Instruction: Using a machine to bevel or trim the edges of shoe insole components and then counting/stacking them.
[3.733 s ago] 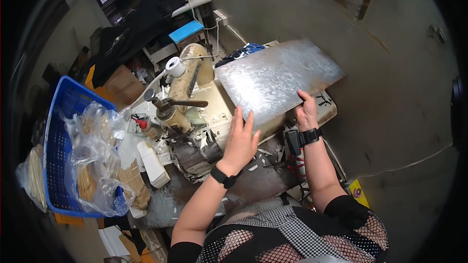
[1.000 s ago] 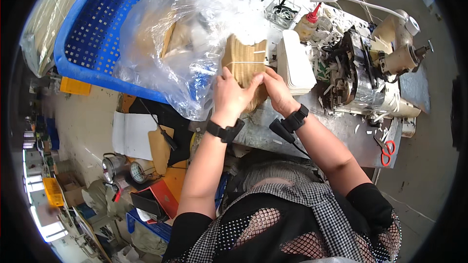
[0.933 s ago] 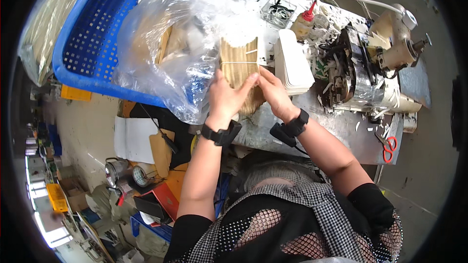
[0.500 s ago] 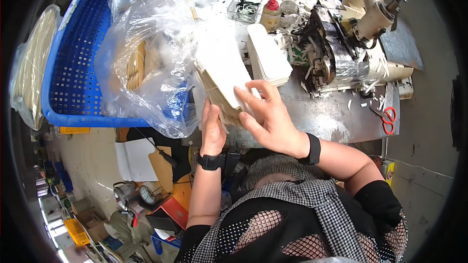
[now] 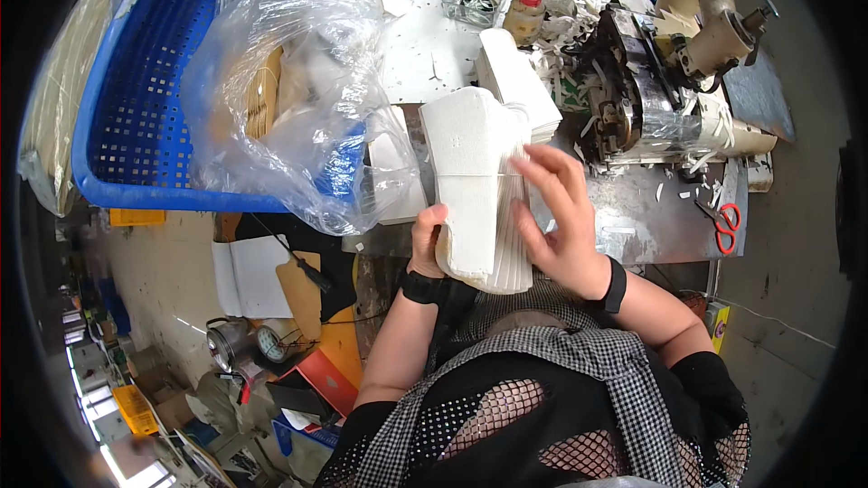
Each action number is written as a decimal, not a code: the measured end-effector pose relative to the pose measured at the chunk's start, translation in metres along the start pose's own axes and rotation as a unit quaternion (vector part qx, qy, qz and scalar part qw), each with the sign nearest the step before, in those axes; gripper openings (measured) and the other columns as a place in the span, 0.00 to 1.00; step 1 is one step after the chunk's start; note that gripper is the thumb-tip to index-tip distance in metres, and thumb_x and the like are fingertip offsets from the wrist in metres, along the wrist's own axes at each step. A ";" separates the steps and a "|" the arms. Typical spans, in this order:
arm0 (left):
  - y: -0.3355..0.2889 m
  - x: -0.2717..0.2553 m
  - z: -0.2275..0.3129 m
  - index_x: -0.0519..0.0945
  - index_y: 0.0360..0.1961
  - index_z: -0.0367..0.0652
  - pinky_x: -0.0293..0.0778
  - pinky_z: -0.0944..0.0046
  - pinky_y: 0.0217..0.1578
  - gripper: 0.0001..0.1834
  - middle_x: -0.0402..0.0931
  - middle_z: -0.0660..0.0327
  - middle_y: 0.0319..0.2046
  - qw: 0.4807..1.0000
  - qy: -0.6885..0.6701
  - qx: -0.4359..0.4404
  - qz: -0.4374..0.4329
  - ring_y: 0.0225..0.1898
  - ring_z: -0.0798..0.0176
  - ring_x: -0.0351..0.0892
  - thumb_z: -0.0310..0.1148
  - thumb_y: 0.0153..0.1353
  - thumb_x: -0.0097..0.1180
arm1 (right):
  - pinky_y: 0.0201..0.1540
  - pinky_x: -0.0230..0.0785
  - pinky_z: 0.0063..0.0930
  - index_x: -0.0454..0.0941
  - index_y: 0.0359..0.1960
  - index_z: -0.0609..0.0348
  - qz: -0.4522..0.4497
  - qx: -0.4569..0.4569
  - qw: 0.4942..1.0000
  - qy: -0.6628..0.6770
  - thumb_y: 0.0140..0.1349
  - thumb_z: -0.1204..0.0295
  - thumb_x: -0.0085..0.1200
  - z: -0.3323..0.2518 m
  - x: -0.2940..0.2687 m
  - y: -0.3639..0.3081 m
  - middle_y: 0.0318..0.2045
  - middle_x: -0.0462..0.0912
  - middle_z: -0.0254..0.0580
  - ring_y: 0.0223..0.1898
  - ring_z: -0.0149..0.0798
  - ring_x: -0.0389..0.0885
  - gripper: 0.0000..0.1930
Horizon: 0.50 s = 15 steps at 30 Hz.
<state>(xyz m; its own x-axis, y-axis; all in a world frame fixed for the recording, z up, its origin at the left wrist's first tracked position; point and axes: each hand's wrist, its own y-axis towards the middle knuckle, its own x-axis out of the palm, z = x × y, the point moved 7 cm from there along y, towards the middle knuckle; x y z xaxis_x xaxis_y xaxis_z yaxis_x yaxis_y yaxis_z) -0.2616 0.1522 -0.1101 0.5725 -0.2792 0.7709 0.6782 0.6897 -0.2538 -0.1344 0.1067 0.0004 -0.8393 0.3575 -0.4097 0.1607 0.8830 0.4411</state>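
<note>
A thick bundle of white card-like pieces [image 5: 466, 163], with a thin band across its middle, is held upright above the table's near edge. My left hand [image 5: 427, 239] grips its lower left edge, thumb in front. The pieces' edges fan out along the bundle's right side. There my right hand [image 5: 570, 230] is open, its fingers apart and close to the edges; whether they touch I cannot tell. Just behind the bundle lies a second stack of white pieces [image 5: 515, 81]. Other white pieces [image 5: 393, 176] lie left of it, partly under clear plastic.
A blue perforated basket [image 5: 172, 194] at the left holds a clear plastic bag [image 5: 316, 63] with tan pieces [image 5: 264, 95]. At the right stands a machine [image 5: 633, 90] among white scraps. Red-handled scissors [image 5: 726, 228] lie near the table's right edge. A bottle with a red nozzle [image 5: 526, 14] stands behind.
The bundle has come nearer and turned, so its banded broad face and fanned edges now show. Both hands have shifted right, and the right fingers have moved off the top face toward the edges.
</note>
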 end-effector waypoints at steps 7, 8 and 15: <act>0.001 -0.004 -0.008 0.66 0.57 0.32 0.75 0.62 0.46 0.39 0.73 0.54 0.46 0.994 0.084 -0.069 0.009 0.46 0.60 0.76 0.48 0.48 0.58 | 0.38 0.69 0.32 0.73 0.38 0.62 -0.105 0.049 0.993 -0.006 0.52 0.78 0.57 0.040 0.009 0.000 0.32 0.73 0.45 0.34 0.46 0.75 0.11; -0.001 -0.004 -0.006 0.66 0.56 0.32 0.74 0.63 0.45 0.39 0.74 0.54 0.45 0.992 0.107 -0.065 0.006 0.45 0.60 0.76 0.47 0.47 0.58 | 0.38 0.69 0.31 0.73 0.36 0.62 -0.165 0.063 0.984 0.038 0.53 0.78 0.57 0.044 0.015 -0.001 0.31 0.73 0.44 0.34 0.45 0.75 0.09; -0.013 -0.002 -0.001 0.67 0.55 0.31 0.70 0.64 0.49 0.41 0.74 0.54 0.44 0.967 0.227 -0.110 -0.021 0.46 0.60 0.74 0.43 0.39 0.62 | 0.36 0.63 0.18 0.72 0.32 0.62 -0.218 0.194 0.911 0.293 0.62 0.77 0.52 0.063 0.013 0.002 0.27 0.73 0.29 0.31 0.23 0.68 0.03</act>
<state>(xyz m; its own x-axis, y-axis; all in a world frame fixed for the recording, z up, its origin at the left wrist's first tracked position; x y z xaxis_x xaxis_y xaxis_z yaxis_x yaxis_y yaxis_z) -0.2707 0.1431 -0.1086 0.6510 -0.6034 0.4606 0.7590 0.5258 -0.3841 -0.1122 0.1327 -0.0541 -0.9822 -0.1751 0.0679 -0.1770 0.9839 -0.0233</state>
